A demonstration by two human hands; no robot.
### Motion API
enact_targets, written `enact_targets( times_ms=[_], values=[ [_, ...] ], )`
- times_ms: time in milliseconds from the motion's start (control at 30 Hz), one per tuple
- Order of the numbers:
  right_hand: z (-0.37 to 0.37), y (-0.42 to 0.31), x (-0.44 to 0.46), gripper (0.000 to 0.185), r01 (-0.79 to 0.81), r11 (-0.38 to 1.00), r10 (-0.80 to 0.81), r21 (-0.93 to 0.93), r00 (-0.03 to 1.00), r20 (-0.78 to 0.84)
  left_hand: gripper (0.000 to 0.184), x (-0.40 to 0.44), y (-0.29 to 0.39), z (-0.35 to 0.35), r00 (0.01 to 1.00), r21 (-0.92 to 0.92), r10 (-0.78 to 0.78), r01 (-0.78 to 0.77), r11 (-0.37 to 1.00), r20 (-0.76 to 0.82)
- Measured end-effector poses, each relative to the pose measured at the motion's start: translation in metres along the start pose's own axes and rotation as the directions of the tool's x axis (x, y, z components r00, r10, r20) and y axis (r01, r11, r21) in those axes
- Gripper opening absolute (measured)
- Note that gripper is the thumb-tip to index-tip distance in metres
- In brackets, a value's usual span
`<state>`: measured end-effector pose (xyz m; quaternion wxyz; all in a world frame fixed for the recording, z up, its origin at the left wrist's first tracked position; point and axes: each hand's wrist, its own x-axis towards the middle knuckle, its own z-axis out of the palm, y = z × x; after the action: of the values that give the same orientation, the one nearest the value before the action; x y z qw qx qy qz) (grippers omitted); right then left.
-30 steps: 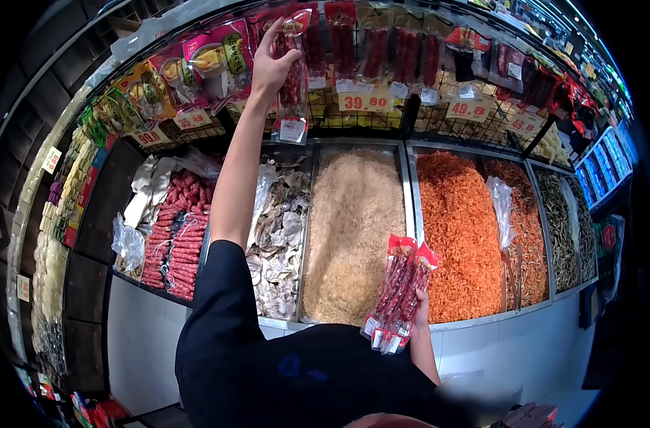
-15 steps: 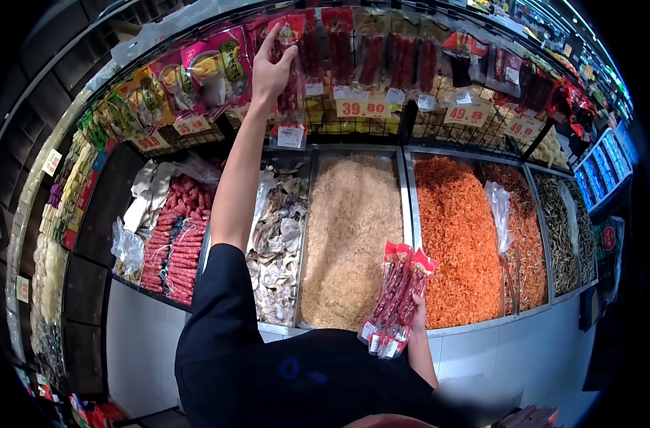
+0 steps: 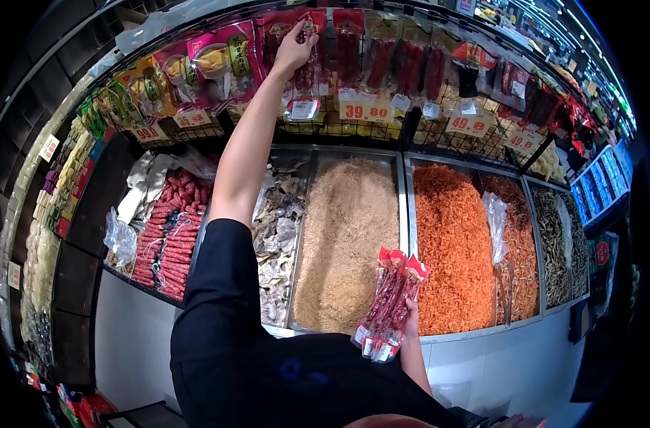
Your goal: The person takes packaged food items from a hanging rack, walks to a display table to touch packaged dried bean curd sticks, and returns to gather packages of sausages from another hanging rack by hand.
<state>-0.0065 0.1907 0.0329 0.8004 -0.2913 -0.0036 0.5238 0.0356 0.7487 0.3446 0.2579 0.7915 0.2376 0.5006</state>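
Observation:
My left hand [image 3: 295, 51] is raised to the hanging rack, its fingers closed at the top of a red-topped clear pack of dried sausages [image 3: 308, 77]. That pack hangs upright below the fingers, a white label at its lower end. Lower down, my right hand [image 3: 411, 321] grips several similar sausage packs [image 3: 390, 303], fanned slightly and tilted, with red tops up and white labels at the bottom. Part of the right hand is hidden behind these packs. They are in front of the bin of small pale dried food [image 3: 350, 228].
More sausage packs [image 3: 348, 53] hang along the rack, beside pink food bags [image 3: 221, 60]. Price signs [image 3: 366, 110] hang below. Bins hold orange dried food [image 3: 449, 242], loose red sausages [image 3: 171, 242] and small dark dried fish [image 3: 553, 246]. A metal rim edges the bins.
My left hand and the sausage pack at it have moved up and right, closer to the rack, and the fingers have closed at its top. The right hand still holds its packs.

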Motion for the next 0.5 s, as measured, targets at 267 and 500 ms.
enact_targets(
  times_ms=[267, 500],
  values=[
    [-0.018, 0.002, 0.006, 0.057, 0.049, 0.999, -0.049, -0.022, 0.999, -0.002, 0.071, 0.028, -0.008, 0.017, 0.963, 0.415, -0.207, 0.121, 0.902, 0.170],
    [-0.004, 0.004, 0.000, 0.055, 0.033, 0.999, -0.034, -0.010, 0.998, -0.045, 0.049, -0.121, 0.014, 0.023, 0.930, 0.397, -0.177, 0.037, 0.917, 0.322]
  ],
)
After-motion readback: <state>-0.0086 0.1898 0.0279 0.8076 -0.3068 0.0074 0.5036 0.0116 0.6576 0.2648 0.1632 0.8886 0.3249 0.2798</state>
